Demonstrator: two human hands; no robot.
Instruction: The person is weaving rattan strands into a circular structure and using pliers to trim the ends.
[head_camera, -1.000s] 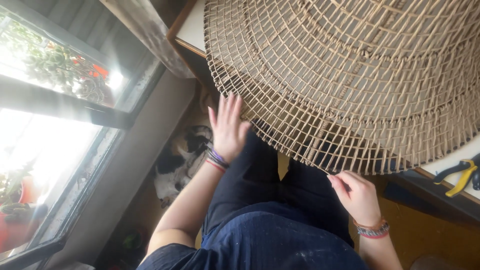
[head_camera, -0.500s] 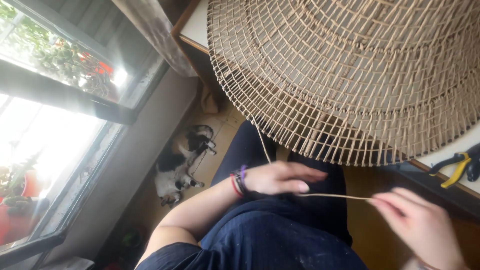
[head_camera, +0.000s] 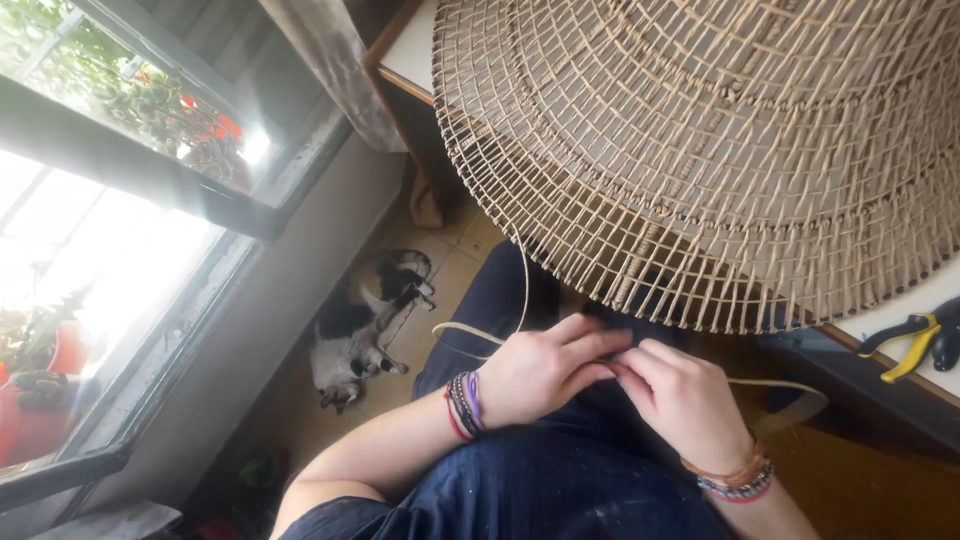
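Rattan disc (head_camera: 720, 150), widely woven with its rim spokes bare, overhangs the tabletop (head_camera: 900, 310). Below it, over the lap, left hand (head_camera: 540, 370) and right hand (head_camera: 680, 400) seemingly pinch one loose strand (head_camera: 470, 330) (fingertips touching).

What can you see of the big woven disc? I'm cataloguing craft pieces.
The woven disc is a large round piece of pale tan cane or rattan: thin spokes fan outward, crossed by rings of weaving in an open grid. Its edge is unfinished, with bare spoke ends sticking out. It lies on a white table, overhanging the person's lap. A loose strand hangs from its rim towards the hands.
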